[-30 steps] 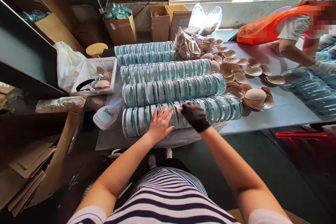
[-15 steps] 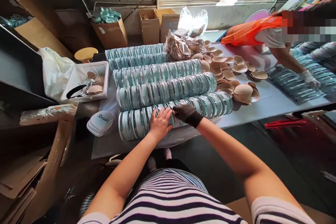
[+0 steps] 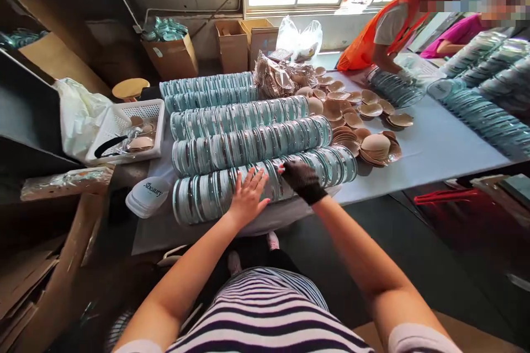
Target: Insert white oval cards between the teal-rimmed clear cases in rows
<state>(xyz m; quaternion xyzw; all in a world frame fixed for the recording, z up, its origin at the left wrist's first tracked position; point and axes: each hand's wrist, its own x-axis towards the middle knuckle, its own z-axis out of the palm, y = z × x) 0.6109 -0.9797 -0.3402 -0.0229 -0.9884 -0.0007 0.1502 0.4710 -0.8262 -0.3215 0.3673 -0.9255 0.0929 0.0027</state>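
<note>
Left hand (image 3: 247, 196): bare, fingers spread flat on the near row (image 3: 207, 193) of teal discs.
Right hand (image 3: 302, 179): black-gloved, fingertips pinching a disc (image 3: 276, 179) in that row.
Row: near edge of table (image 3: 434, 149), left of the beige cups (image 3: 375, 146).

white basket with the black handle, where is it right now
In the head view the white basket sits at the table's far left, beside the white plastic bag and left of the rows of teal round cases.
</note>
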